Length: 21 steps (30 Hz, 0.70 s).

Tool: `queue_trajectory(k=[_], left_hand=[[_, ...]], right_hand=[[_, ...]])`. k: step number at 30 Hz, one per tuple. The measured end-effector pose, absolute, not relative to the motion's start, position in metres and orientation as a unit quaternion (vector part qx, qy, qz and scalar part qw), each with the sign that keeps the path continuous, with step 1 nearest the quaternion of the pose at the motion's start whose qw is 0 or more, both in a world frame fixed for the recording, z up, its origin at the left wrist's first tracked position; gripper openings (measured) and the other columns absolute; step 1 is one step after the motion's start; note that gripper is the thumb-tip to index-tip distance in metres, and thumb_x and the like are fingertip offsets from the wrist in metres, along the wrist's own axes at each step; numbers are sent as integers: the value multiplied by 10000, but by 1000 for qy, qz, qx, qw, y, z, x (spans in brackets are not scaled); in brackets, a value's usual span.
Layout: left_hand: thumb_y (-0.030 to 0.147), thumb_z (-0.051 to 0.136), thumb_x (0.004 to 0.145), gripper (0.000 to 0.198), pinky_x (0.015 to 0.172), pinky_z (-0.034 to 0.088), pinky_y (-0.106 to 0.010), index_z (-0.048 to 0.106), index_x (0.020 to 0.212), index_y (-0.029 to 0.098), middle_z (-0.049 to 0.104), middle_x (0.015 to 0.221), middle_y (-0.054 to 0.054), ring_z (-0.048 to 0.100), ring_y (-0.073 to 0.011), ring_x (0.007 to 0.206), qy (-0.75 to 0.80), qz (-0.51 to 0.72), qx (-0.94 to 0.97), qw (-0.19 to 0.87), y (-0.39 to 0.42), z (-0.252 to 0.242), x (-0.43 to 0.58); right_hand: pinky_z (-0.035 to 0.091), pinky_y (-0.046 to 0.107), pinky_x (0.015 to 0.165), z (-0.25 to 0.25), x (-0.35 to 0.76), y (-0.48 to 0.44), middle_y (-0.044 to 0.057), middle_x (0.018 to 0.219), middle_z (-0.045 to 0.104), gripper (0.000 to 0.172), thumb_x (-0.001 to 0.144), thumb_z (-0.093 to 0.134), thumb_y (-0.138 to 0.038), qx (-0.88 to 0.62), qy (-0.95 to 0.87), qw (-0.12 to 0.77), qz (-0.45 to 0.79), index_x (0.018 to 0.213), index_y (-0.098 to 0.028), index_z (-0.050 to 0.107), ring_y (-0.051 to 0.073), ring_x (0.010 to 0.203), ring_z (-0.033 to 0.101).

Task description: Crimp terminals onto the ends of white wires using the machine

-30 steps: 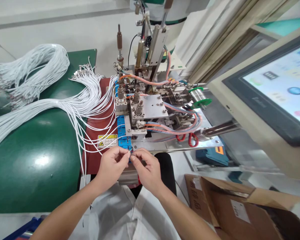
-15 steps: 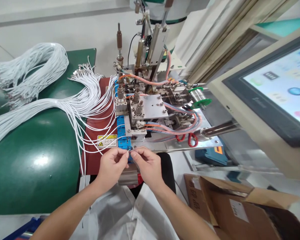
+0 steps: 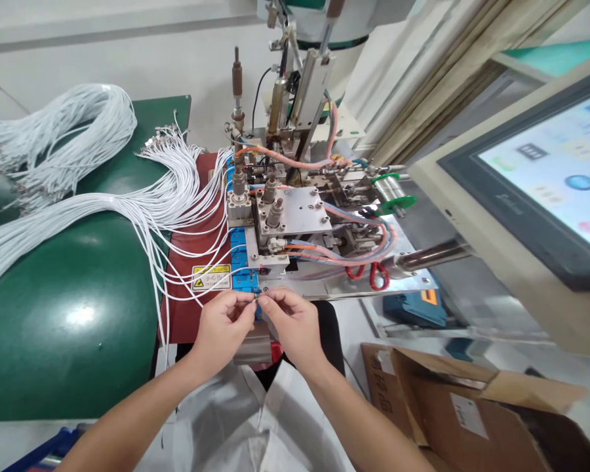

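Observation:
My left hand (image 3: pixel 226 328) and my right hand (image 3: pixel 292 324) meet fingertip to fingertip at the near end of a row of blue holders (image 3: pixel 244 280). Both are closed in a pinch. Between the fingertips is a tiny part, mostly hidden, that seems to be a cable end; its kind is too small to make out. White cables (image 3: pixel 191 252) run from the bundle on the left across a red-brown plate (image 3: pixel 184 314) into the blue holders. Beyond the holders stands a metal machine (image 3: pixel 302 213) with air cylinders and orange and blue hoses.
A green table (image 3: pixel 69 347) lies on the left, with a looped bundle of white cables (image 3: pixel 98 111) at the back. At right are a touch screen (image 3: pixel 545 164) on an arm, a green-flanged wire spool (image 3: pixel 391 193) and, lower down, an open cardboard box (image 3: pixel 452 400).
My hands stay pinched together at almost the same spot, with only slight finger movement. The view has shifted very little.

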<state>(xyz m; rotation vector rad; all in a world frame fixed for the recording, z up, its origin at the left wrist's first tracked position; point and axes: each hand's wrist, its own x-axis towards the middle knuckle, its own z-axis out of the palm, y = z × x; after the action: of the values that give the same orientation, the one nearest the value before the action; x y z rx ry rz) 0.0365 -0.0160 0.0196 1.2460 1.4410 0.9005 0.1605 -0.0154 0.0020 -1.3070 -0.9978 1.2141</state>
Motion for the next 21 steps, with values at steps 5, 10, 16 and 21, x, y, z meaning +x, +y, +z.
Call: queue_trajectory(k=[5,10,16,21], left_hand=[[257,571,728,177,486,487,-200,644,829,132,625,750,-35,557,-85,488,600,375,499,501,-16,19,39],[282,544,765,220,529,487,-229,669,909,171,659,833,-48,588,-116,551,597,324,573,458,-14,24,33],[196,495,810,206,750,452,-290,632,962,213,635,878,-37,581,-167,814,540,218,743,331,-4,28,14],[125,450,824,215,773,454,-306,638,902,193,620,889,-43,581,-163,833,530,204,767,297,3,14,6]], right_hand=[[451,299,620,-5,161,-19,20,663,607,77,723,588,-204,-553,-482,536,418,656,-185,619,153,636,556],[426,328,683,-2,169,-18,43,687,612,81,733,550,-156,-539,-642,487,245,683,-197,599,180,693,544],[404,275,612,-15,175,-10,14,644,547,146,778,478,-191,-587,-602,438,317,641,-186,528,149,625,512],[394,253,615,-30,174,-6,2,649,536,159,786,455,-212,-597,-595,410,349,640,-188,512,145,645,513]])
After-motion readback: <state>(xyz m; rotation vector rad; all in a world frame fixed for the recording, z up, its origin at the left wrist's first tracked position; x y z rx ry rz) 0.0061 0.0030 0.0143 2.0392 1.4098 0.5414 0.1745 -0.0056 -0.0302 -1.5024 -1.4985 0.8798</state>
